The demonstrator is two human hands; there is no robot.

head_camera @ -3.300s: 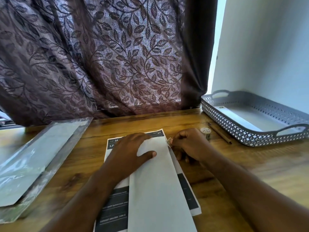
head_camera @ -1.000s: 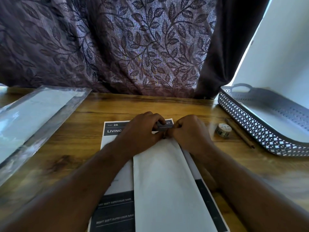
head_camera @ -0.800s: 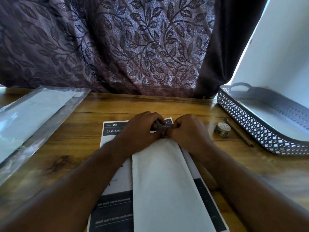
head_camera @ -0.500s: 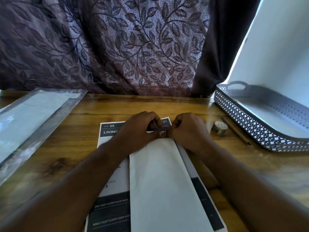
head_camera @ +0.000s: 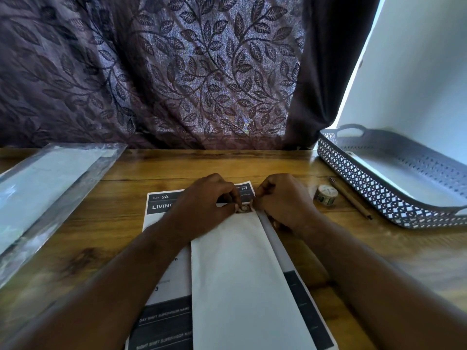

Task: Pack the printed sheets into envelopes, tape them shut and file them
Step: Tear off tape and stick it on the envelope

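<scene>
Envelope (head_camera: 240,274) lay flat, long axis near-to-far, centre of desk (head_camera: 101,236), on top of printed sheets (head_camera: 166,248). The sheets stuck out on its left and right. Its far end sat under both hands.

Handling, judged: envelope light, thin and floppy, and likely to slide on the slick sheets under it. Best held down flat near the far end while taping. For lifting, grip a long edge, not a corner, or it would bend. Tape strip (head_camera: 244,207) was small, patterned and sticky, so it would wrinkle or fold on itself; hold it by the 2 ends only.

Left hand (head_camera: 204,200): fingers curled, thumb and forefinger tips pinching the left end of the strip, heel resting on the envelope's far-left corner. Right hand (head_camera: 283,198): fingers curled tight, tips at the right end of the strip and apparently pinching it, though the contact was partly hidden by the knuckles. The strip sat between the 2 hands at the envelope's far edge. Whether it was stuck down yet, cannot tell.

Tape roll (head_camera: 326,195) stood just right of the right hand, with a pencil (head_camera: 351,200) beside it. Grey tray (head_camera: 366,188) sat far right with something white and flat inside. Plastic pack (head_camera: 50,178) lay on the left.
</scene>
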